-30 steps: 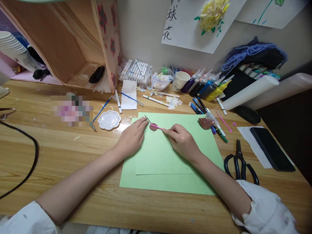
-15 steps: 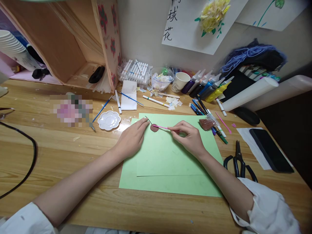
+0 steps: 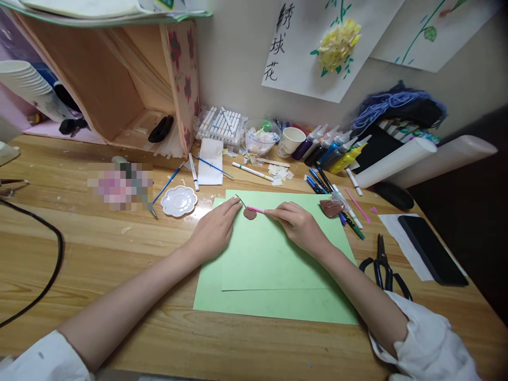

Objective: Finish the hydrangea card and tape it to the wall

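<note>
My right hand [image 3: 297, 227] pinches a thin pink clay tool [image 3: 256, 210], which points left. Its tip meets the upper edge of a flat brown clay disc [image 3: 250, 214] on the light green paper [image 3: 278, 259]. My left hand [image 3: 212, 230] lies flat at the paper's left side, fingers stretched toward the disc. A thin dark line [image 3: 240, 200], like a stem, runs from its fingertips to the disc; whether the fingers press on it I cannot tell. Right of my right hand, a lump of brown clay [image 3: 330, 208] in clear wrap rests on the paper's corner.
A white palette [image 3: 179, 201] and a blue paintbrush [image 3: 170, 181] lie left of the paper. Markers, a paper cup [image 3: 291, 142] and paint bottles [image 3: 331, 151] line the wall. Black-handled pliers [image 3: 381, 267] and a phone [image 3: 432, 250] are at the right.
The pink tool's tip has shifted from the middle of the clay disc to its upper edge. My right hand has moved slightly left; my left hand stays in place. The view has tilted up a little.
</note>
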A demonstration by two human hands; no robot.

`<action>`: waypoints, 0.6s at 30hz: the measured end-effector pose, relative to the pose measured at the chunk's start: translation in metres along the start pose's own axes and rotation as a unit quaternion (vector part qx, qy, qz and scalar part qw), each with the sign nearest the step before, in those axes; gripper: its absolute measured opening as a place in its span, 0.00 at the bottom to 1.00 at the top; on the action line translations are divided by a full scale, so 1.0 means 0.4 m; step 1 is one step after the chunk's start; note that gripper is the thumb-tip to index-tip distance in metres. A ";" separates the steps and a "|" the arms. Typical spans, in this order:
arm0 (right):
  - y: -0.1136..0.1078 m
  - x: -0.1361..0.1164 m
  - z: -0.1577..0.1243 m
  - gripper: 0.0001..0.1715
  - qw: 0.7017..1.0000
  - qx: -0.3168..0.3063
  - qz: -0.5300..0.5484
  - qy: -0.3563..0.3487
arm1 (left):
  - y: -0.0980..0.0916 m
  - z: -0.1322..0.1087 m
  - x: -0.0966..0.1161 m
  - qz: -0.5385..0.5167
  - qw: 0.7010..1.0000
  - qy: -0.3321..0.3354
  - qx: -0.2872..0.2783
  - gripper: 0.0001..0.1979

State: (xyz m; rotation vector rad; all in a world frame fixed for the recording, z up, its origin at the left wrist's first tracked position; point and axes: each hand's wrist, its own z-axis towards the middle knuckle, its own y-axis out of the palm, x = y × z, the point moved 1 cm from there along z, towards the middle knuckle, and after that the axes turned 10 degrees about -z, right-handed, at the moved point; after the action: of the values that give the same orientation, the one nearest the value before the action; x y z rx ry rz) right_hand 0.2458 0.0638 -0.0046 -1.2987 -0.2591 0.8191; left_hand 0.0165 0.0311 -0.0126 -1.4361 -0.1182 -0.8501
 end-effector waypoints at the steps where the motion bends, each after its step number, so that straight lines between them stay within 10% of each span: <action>1: -0.002 -0.001 0.006 0.17 1.000 -0.016 -0.019 -0.001 | 0.000 0.000 0.000 -0.001 1.000 0.000 0.001 0.22; 18: 0.002 -0.035 0.025 0.12 0.987 -0.078 0.065 0.122 | 0.003 -0.003 -0.006 0.001 1.000 0.018 0.017 0.22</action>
State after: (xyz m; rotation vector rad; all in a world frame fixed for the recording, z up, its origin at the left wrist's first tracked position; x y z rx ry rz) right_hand 0.2297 0.0619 0.0013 -1.5604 -0.0445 0.7510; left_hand 0.0151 0.0309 -0.0152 -1.3880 -0.1032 -0.8683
